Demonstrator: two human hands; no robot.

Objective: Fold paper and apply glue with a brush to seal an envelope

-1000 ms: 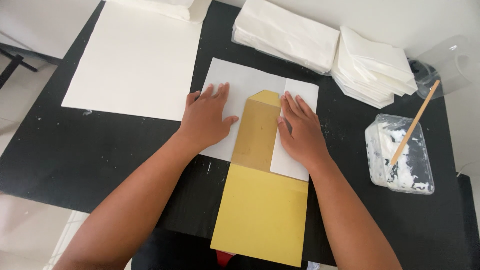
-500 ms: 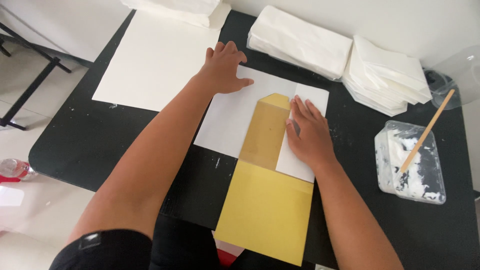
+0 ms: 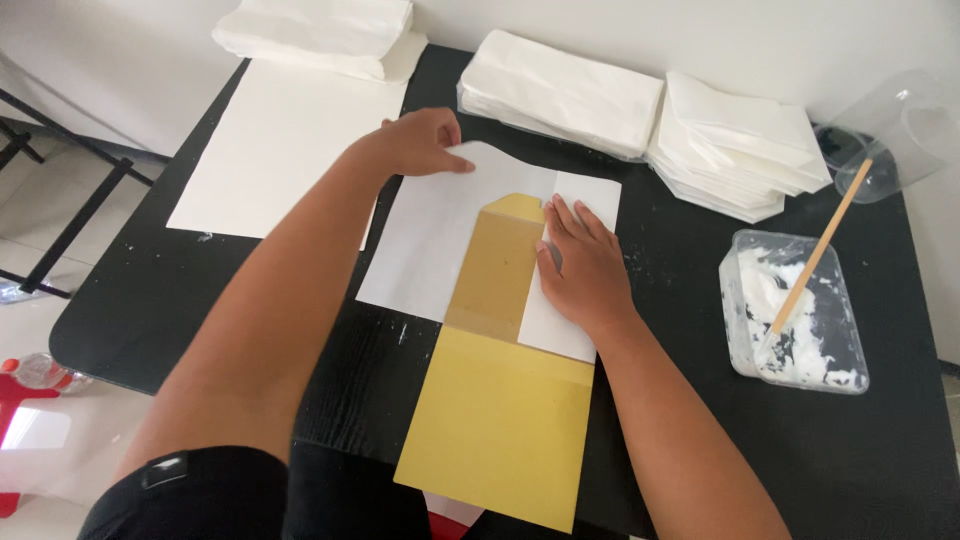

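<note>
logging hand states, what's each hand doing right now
Left hand: fingers pinching the top edge of the white paper sheet.
Right hand: open, pressed flat on the sheet's folded right flap, beside the yellow-brown cardboard template.

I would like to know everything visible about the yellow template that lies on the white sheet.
The yellow template looks like stiff card: a broad rectangle near the table's front edge, overhanging it slightly, and a narrower, browner strip with a pointed tip reaching onto the white sheet. It lies flat on the black table. The sheet's right flap is folded against the strip, and the right hand presses flat there at the strip's edge. The left hand holds the sheet's far edge, apart from the template.
</note>
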